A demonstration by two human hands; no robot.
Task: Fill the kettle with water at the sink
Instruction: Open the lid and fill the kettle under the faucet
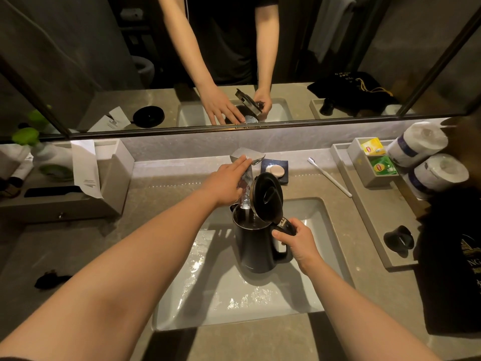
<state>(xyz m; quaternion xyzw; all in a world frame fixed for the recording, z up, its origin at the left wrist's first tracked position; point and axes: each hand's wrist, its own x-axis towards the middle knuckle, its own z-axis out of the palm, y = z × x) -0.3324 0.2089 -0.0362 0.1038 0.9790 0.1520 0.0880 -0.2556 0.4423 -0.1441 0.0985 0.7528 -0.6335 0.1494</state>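
A black electric kettle (pixel 253 246) stands upright in the white sink basin (pixel 312 214) with its lid (pixel 268 196) flipped up. My right hand (pixel 296 242) grips the kettle's handle. Water runs from the chrome faucet (pixel 256 156) in a stream into the kettle's open mouth. My left hand (pixel 226 181) lies flat on the faucet, fingers stretched out along its top. Wet patches glint on the basin floor in front of the kettle.
A soap dish (pixel 276 169) and a toothbrush (pixel 329 175) lie behind the basin. A tray on the right holds tea bags (pixel 377 157) and paper rolls (pixel 432 157). A tissue box (pixel 104 178) stands left. A mirror runs along the wall. A dark bag (pixel 453 256) sits at far right.
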